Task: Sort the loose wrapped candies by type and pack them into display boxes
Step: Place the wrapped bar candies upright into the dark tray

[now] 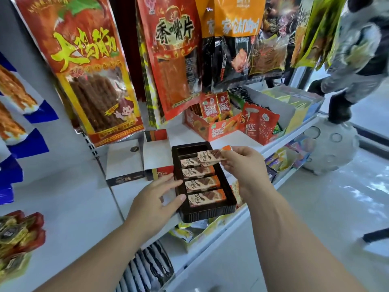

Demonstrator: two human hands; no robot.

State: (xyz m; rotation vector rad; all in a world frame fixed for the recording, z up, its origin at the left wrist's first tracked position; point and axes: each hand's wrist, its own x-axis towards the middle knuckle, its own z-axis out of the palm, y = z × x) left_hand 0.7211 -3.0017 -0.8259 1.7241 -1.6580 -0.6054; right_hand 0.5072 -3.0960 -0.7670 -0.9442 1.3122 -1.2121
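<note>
A dark brown plastic tray lies on the white shelf and holds several brown-and-orange wrapped candy bars in a row. Its far slot is bare. My right hand pinches one more wrapped bar by its right end, just above the tray's far part. My left hand rests with straight fingers against the tray's left wall.
An opened white display box with a flap stands left of the tray. Large hanging snack bags fill the back. An orange box of red packets sits behind. A lower shelf holds more packets. A person stands at the far right.
</note>
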